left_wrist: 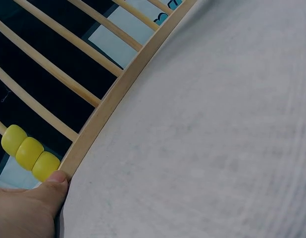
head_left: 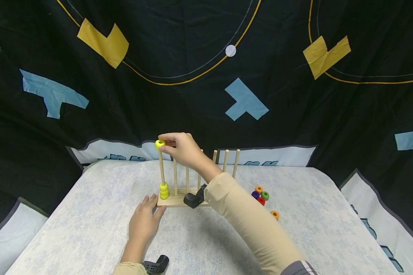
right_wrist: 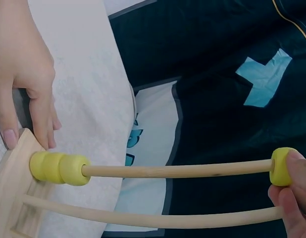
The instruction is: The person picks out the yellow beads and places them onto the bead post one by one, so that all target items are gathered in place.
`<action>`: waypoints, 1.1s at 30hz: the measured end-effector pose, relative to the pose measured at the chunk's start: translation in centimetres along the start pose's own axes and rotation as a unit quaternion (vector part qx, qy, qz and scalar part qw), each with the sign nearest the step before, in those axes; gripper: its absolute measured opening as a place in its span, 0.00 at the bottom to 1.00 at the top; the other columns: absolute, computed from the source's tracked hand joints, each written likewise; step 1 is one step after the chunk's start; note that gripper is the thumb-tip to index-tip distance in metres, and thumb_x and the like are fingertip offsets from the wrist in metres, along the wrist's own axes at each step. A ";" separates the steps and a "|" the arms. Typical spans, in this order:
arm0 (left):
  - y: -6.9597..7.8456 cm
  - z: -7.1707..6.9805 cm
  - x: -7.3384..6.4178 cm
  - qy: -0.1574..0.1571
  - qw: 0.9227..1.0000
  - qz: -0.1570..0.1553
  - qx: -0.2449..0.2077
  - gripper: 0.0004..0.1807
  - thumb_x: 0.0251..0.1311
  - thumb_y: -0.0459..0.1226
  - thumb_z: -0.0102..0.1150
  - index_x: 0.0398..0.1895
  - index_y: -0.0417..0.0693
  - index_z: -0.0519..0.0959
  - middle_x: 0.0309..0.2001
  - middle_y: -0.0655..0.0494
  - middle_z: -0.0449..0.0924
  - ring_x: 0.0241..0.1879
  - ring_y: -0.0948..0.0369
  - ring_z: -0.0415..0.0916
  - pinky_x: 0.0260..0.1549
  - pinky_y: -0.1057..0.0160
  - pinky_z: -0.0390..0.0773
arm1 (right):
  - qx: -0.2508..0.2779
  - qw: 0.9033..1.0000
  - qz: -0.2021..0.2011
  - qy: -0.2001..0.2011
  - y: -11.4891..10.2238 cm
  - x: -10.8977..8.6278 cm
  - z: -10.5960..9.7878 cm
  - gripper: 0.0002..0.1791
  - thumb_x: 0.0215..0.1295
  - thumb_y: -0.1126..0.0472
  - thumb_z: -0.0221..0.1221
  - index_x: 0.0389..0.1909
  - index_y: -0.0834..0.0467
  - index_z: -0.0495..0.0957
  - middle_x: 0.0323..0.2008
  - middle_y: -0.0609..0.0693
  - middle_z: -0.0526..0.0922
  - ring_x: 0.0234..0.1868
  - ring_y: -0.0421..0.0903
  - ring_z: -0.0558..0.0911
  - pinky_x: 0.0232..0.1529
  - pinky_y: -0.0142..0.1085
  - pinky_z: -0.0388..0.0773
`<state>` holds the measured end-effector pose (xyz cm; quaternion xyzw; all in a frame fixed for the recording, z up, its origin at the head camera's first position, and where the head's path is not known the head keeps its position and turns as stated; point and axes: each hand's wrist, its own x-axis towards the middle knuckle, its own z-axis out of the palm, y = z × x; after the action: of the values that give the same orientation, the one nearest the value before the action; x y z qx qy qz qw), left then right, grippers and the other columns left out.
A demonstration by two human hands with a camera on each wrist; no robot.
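Right wrist, held yellow bead (right_wrist: 279,167), smooth, rounded

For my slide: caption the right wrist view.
Right hand pinching a yellow bead at the tip of a peg, three beads at its foot.

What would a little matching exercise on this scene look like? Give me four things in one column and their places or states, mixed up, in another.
Column one
1. Left hand
2. Right hand
3. Stack of three yellow beads
4. Green bead

Column two
A. Threaded at the bottom of an end rod
B. Lying on the table, among other loose beads
C. Pinching a single yellow bead at the top of a rod
D. Thumb against the wooden base

Right pairs: 1-D, 2-C, 3-A, 4-B
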<state>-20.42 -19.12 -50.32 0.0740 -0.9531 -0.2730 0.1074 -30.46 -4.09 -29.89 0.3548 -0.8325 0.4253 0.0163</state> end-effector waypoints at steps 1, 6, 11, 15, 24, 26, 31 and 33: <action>0.0 0.0 0.0 0.000 1.000 0.000 0.000 0.31 0.70 0.47 0.56 0.70 0.38 0.68 0.73 0.43 0.65 0.76 0.42 0.55 0.75 0.40 0.54 | -0.003 1.000 -0.001 -0.003 0.0 0.0 0.0 0.23 0.65 0.63 0.65 0.61 0.59 0.78 0.56 0.52 0.84 0.55 0.43 0.85 0.52 0.24 0.81; 0.1 0.1 0.1 -0.001 1.000 0.000 0.003 0.31 0.70 0.48 0.56 0.70 0.39 0.68 0.73 0.43 0.65 0.75 0.42 0.55 0.74 0.40 0.54 | -0.024 1.000 0.007 -0.012 0.1 -0.1 0.0 0.23 0.65 0.60 0.65 0.61 0.57 0.79 0.58 0.50 0.84 0.57 0.43 0.84 0.55 0.25 0.80; 0.3 0.1 0.1 0.000 1.000 0.001 0.004 0.32 0.70 0.48 0.56 0.70 0.38 0.67 0.73 0.43 0.65 0.75 0.42 0.55 0.74 0.39 0.55 | -0.024 1.000 0.001 0.001 0.3 -0.3 -0.2 0.22 0.66 0.59 0.65 0.60 0.57 0.79 0.59 0.50 0.83 0.59 0.45 0.83 0.56 0.27 0.81; 0.3 0.1 0.1 0.000 1.000 0.002 0.006 0.32 0.70 0.48 0.55 0.70 0.38 0.68 0.73 0.43 0.65 0.75 0.42 0.55 0.74 0.39 0.55 | -0.013 1.000 -0.012 0.018 0.5 -0.7 -0.5 0.22 0.65 0.60 0.65 0.60 0.57 0.79 0.60 0.50 0.83 0.60 0.44 0.82 0.57 0.28 0.80; 0.3 0.2 -0.1 0.006 1.000 -0.001 0.005 0.32 0.69 0.48 0.57 0.70 0.39 0.68 0.73 0.43 0.65 0.76 0.42 0.55 0.74 0.40 0.54 | -0.009 0.998 -0.052 0.044 0.5 -2.7 -0.7 0.22 0.64 0.60 0.66 0.59 0.57 0.80 0.58 0.49 0.83 0.59 0.42 0.83 0.56 0.25 0.80; 0.3 0.2 -0.1 0.007 1.000 -0.002 0.004 0.32 0.69 0.48 0.57 0.70 0.40 0.68 0.73 0.43 0.65 0.76 0.42 0.55 0.75 0.40 0.53 | -0.010 0.996 -0.068 0.048 0.6 -3.3 -0.7 0.22 0.63 0.60 0.67 0.58 0.57 0.80 0.58 0.50 0.84 0.57 0.43 0.84 0.56 0.26 0.80; 0.2 0.1 -0.2 0.005 1.000 -0.003 0.005 0.32 0.69 0.48 0.57 0.70 0.40 0.68 0.73 0.43 0.64 0.76 0.42 0.54 0.74 0.39 0.53 | 0.003 0.994 -0.093 0.049 1.3 -5.2 -0.5 0.21 0.63 0.61 0.67 0.57 0.59 0.81 0.57 0.51 0.85 0.56 0.44 0.85 0.56 0.32 0.82; 0.3 0.1 -0.2 0.005 1.000 -0.003 0.003 0.32 0.69 0.48 0.57 0.70 0.40 0.67 0.73 0.43 0.64 0.76 0.42 0.54 0.74 0.39 0.53 | 0.009 0.995 -0.091 0.049 1.7 -6.1 -0.4 0.21 0.62 0.61 0.68 0.57 0.58 0.81 0.56 0.50 0.85 0.55 0.44 0.85 0.56 0.31 0.82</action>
<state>-20.30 -18.82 -50.27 0.0789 -0.9532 -0.2698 0.1110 -27.03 0.31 -32.82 0.4081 -0.7911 0.4464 0.0920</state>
